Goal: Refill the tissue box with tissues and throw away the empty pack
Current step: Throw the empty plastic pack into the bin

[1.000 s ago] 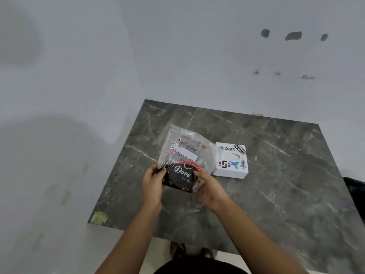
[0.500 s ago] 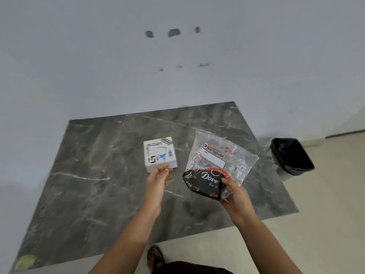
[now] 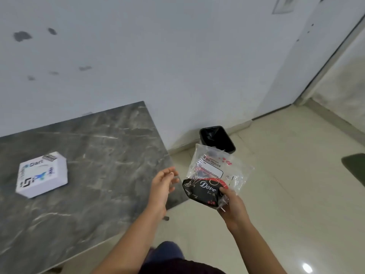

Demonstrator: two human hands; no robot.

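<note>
My right hand [image 3: 231, 204] grips the clear plastic tissue pack [image 3: 213, 175] by its black and red "Dove" bottom corner, holding it in the air past the table's right edge, above the floor. The pack looks flat and crumpled. My left hand [image 3: 163, 186] hovers beside it over the table's right corner, fingers apart and holding nothing. The white tissue box [image 3: 42, 174] with "Dart" print sits on the grey marble table [image 3: 102, 155], far to the left. A black bin [image 3: 217, 138] stands on the floor behind the pack, against the wall.
Beige tiled floor spreads to the right of the table. A dark green mat [image 3: 355, 169] lies at the right edge of view. A white wall runs behind the table and bin, with a doorway frame at the far right.
My view has swung right. The left hand let go of the pack, and the right hand carried it off the table toward the bin. The tissue box stayed on the table.
</note>
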